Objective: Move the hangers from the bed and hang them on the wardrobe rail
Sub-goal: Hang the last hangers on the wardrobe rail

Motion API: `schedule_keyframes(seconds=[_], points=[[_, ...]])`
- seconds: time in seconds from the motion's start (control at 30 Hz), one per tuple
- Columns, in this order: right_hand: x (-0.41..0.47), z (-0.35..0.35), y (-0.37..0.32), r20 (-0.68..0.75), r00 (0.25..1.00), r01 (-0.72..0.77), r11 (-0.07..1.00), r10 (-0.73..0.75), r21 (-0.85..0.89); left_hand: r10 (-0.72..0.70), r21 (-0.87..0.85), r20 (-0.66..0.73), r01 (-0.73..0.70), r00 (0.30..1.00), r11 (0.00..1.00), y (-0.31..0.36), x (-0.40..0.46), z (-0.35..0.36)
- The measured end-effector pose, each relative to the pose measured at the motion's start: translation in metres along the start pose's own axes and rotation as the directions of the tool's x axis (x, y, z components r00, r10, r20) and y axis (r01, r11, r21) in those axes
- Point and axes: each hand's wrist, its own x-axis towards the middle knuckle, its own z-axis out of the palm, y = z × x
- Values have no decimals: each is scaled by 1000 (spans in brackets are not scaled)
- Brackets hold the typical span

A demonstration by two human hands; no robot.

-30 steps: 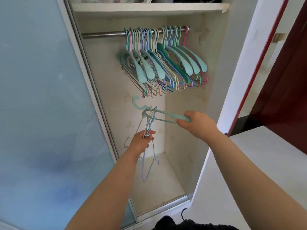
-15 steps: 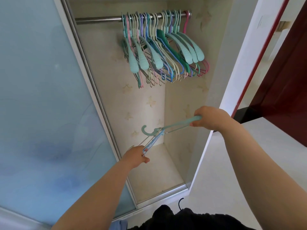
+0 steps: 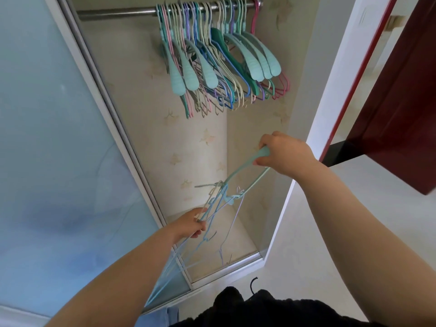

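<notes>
Holding: my right hand (image 3: pixel 286 153) has its grip clenched round the broad end of a mint hanger (image 3: pixel 245 169), at the right of the wardrobe opening.
Left hand (image 3: pixel 191 225): its grip is clenched on a bundle of thin wire hangers (image 3: pixel 212 208), low and nearer me, by the sliding door.
Tangle: the mint hanger's middle meets the tops of the wire hangers between my two hands; how they are caught I cannot tell, as that part is blurred.
Hanging down: thin blue and lilac wires trail from my left hand toward the wardrobe floor (image 3: pixel 238 241).
Wardrobe rail (image 3: pixel 118 13): far and high, carrying a packed row of hung hangers (image 3: pixel 219 64) at its right end, well apart from my hands.
Left side: a frosted sliding door (image 3: pixel 59 149).
</notes>
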Motion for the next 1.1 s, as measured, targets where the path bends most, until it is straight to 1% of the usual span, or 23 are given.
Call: schedule_keyframes(seconds=[0.03,0.07,0.13,0.23,0.3,0.37,0.5,0.57,0.63,0.7,0.8,0.97,1.1], points=[[1,0,0,0,1000,-5,1000,5,6,-21,-34,-15,21,1000,999,0,1,-1],[2,0,0,1,1000,-11,1000,11,12,-31,-19,-21,31,999,999,0,2,-1],[4,1,2,13,1000,-24,1000,24,8,-33,89,-28,35,999,995,0,3,-4],[6,7,6,31,998,-45,999,46,-21,-29,279,-91,54,995,959,2,5,-15],[7,13,9,48,997,-58,998,59,-18,-31,362,-83,59,996,930,2,6,-23],[8,19,10,52,997,-54,998,55,-12,-45,407,-82,75,996,911,-1,7,-30],[12,26,10,44,996,-76,997,76,4,-35,354,-154,88,987,931,-11,7,-38],[14,27,13,54,993,-110,994,109,8,-12,372,-179,78,984,925,-15,9,-37],[17,27,17,62,990,-124,992,123,10,0,352,-176,63,984,934,-17,9,-34],[18,27,19,64,990,-124,992,122,23,-12,276,-146,52,989,960,-19,9,-28],[18,29,18,63,992,-111,992,108,54,23,223,-132,7,991,975,-22,9,-20],[19,27,16,86,994,-69,995,63,66,72,133,-236,-41,969,990,-22,11,-15],[20,24,14,111,994,-26,999,21,37,107,151,-275,-67,956,986,-22,10,-16]])
